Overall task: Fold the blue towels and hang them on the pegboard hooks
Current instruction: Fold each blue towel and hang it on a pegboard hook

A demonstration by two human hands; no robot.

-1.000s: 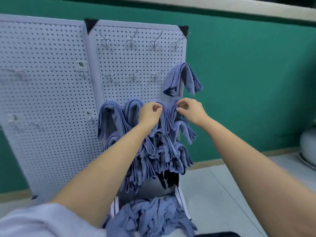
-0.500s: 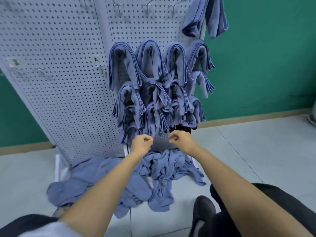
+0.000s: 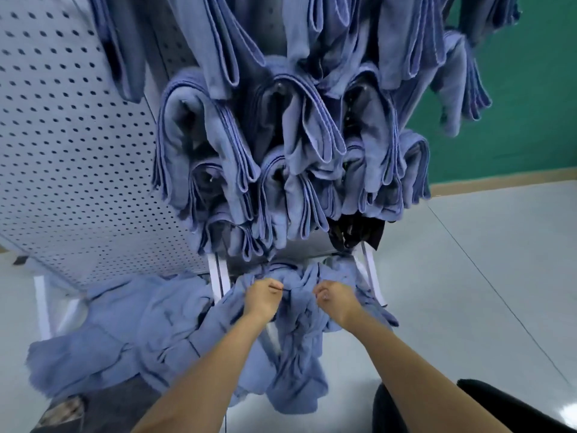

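Observation:
Several folded blue towels (image 3: 281, 135) hang in close rows on the hooks of the white pegboard (image 3: 78, 151), filling the upper middle of the head view. Below them a loose pile of blue towels (image 3: 140, 332) lies on the floor at the foot of the board. My left hand (image 3: 263, 296) and my right hand (image 3: 335, 300) are down on the pile, a short way apart. The fingers of both are curled and pinch the bunched top of one crumpled blue towel (image 3: 299, 310) between them.
The board's white frame legs (image 3: 42, 304) stand on the pale grey floor (image 3: 468, 276). Something black (image 3: 356, 229) hangs under the lowest towels. A green wall (image 3: 515, 120) lies behind at right. My dark trouser leg (image 3: 384, 410) is at the bottom right.
My hands came down from the hung towels on the board to the pile on the floor, and the view dropped and moved in close. Both hands now pinch a loose towel.

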